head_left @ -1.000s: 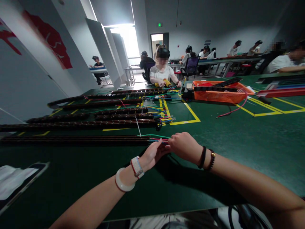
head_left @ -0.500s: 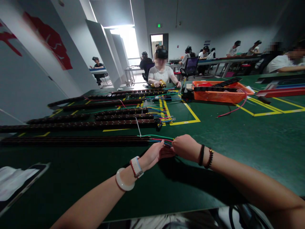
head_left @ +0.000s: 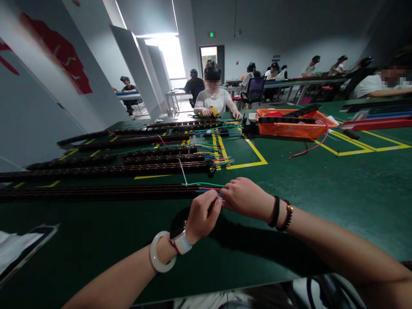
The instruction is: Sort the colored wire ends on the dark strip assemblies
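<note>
Coloured wires [head_left: 210,188], green, red and blue, run out of the right end of a long dark bar [head_left: 128,192] on the green table. My right hand [head_left: 244,198] is closed around these wires, and their far ends are hidden in it. Right beside it, my left hand [head_left: 203,213] is curled with thumb and fingers pinched at the blue wire below the others. A white cable tie [head_left: 183,171] sticks up at the end of the bar, just left of my hands.
More dark bars [head_left: 167,165] with wire ends lie beyond. An orange basket [head_left: 289,131] stands at the back right, a pink wire hanging out. Across the table a person [head_left: 212,96] has a hand at a yellow tool [head_left: 212,112]. Papers on a board [head_left: 25,244] lie front left.
My left hand has turned over from palm-up under the wires to a curled pinch. My right hand has shifted slightly left along the wires.
</note>
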Demonstrator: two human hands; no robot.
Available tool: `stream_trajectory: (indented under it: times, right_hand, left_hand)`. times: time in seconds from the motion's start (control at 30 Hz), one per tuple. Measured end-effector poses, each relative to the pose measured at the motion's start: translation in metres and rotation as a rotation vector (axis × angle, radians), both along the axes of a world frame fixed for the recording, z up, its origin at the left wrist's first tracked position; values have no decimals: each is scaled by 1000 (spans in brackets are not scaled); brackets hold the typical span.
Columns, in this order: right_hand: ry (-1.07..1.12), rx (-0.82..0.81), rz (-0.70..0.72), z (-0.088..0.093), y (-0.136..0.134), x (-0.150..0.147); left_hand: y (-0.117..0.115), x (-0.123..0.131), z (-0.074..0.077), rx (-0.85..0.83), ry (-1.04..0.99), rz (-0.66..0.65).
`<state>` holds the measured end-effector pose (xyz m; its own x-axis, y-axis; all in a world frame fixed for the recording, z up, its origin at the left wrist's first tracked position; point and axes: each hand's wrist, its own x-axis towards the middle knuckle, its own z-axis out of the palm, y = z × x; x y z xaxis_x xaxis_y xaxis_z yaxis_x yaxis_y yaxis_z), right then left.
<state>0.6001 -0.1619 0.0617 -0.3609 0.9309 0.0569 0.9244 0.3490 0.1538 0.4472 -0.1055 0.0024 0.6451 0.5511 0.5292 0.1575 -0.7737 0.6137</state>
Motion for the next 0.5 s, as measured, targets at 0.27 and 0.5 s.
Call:
stream_trajectory:
  times: [0.27, 0.5]
  right_hand:
    - [21, 137, 264, 9, -19, -7]
    - [73, 182, 324, 9, -29, -14]
  left_hand:
    - [-14, -7, 18, 792, -337, -10]
    - [-23, -10, 23, 901, -201, -18]
